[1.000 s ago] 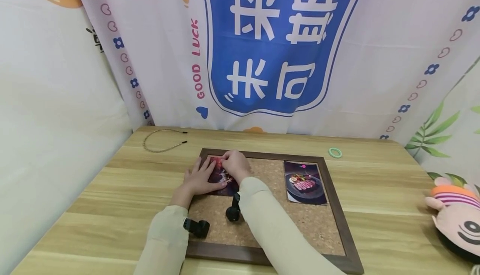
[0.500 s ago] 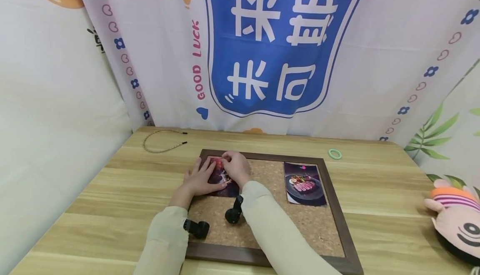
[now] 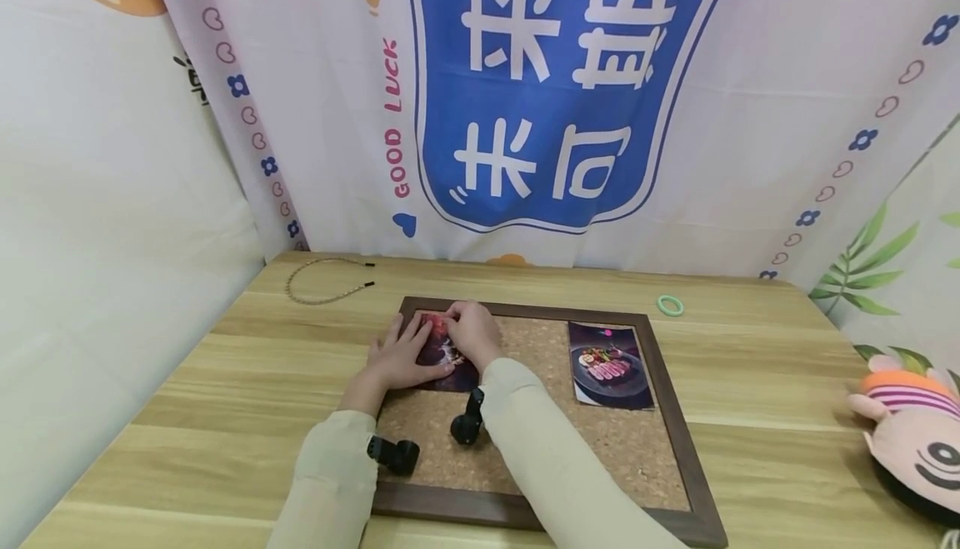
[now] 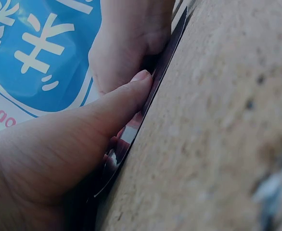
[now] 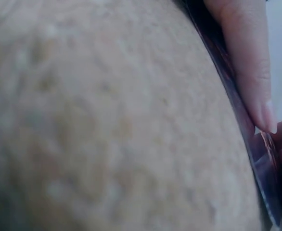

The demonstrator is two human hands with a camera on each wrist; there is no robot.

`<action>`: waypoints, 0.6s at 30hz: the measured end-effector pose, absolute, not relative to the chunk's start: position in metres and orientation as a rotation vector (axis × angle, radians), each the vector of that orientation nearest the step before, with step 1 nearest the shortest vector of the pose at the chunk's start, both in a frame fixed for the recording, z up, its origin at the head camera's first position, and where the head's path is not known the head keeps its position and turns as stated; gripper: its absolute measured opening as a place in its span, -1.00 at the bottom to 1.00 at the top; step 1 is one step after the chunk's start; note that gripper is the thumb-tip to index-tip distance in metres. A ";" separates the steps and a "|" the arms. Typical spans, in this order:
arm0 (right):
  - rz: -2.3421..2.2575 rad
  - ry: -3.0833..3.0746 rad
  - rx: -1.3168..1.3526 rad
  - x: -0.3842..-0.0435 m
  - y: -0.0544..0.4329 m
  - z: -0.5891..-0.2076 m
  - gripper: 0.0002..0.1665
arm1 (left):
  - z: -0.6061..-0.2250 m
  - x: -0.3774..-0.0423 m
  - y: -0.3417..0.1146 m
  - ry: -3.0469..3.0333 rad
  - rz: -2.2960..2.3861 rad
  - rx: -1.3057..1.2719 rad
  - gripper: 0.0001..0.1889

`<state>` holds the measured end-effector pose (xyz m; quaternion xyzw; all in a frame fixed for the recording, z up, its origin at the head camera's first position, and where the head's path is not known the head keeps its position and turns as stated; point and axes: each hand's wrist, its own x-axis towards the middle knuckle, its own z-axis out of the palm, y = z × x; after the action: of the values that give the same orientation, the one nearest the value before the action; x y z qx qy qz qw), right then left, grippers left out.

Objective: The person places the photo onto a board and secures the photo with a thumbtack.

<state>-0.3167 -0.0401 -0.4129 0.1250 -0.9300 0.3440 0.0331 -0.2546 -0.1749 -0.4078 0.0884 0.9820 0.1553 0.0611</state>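
A dark food photo (image 3: pixel 454 379) lies at the upper left of a framed cork board (image 3: pixel 517 441). My left hand (image 3: pixel 399 357) is spread flat over the photo's left part, thumb along its lower edge. In the left wrist view, the left thumb (image 4: pixel 107 113) presses on the photo (image 4: pixel 126 137). At the photo's top edge, my right hand (image 3: pixel 474 334) has curled fingers pinching what seems to be a push pin, hidden by the fingertips. A second food photo (image 3: pixel 611 378) hangs at the board's upper right, with a pink push pin (image 3: pixel 607 332) at its top.
Behind the board, a braided headband (image 3: pixel 315 299) lies at left and a green ring (image 3: pixel 670 306) at right. A plush toy (image 3: pixel 911 436) sits at the table's right edge. A printed curtain (image 3: pixel 525 116) hangs behind the wooden table (image 3: pixel 210 399).
Both hands stay in place on the left photo. The right wrist shifts only very slightly, and the view jogs a little.
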 end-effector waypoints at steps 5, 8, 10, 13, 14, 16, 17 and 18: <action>0.974 -2.912 0.373 -0.317 -0.044 -0.409 -0.90 | -0.407 -0.254 -0.176 2.979 0.473 0.270 -0.06; 0.918 -2.920 0.394 -0.317 -0.045 -0.408 -0.90 | -0.406 -0.253 -0.176 2.981 0.484 0.268 -0.06; 0.890 -2.926 0.409 -0.317 -0.045 -0.408 -0.90 | -0.405 -0.252 -0.175 2.977 0.482 0.266 -0.06; 0.853 -2.929 0.433 -0.316 -0.046 -0.407 -0.88 | -0.404 -0.251 -0.174 2.975 0.490 0.266 -0.07; 0.847 -2.928 0.438 -0.316 -0.046 -0.406 -0.88 | -0.404 -0.251 -0.174 2.977 0.494 0.269 -0.07; 0.815 -2.914 0.453 -0.316 -0.046 -0.406 -0.88 | -0.404 -0.251 -0.174 2.977 0.498 0.270 -0.07; 0.809 -2.913 0.459 -0.316 -0.046 -0.406 -0.90 | -0.404 -0.251 -0.174 2.977 0.508 0.274 -0.07; 0.806 -2.910 0.465 -0.315 -0.045 -0.406 -0.91 | -0.404 -0.251 -0.174 2.978 0.511 0.276 -0.07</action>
<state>-0.3151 -0.0455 -0.4058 0.1521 -0.9515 0.2637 0.0434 -0.2514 -0.1737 -0.4036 0.0908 0.9801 0.1681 0.0540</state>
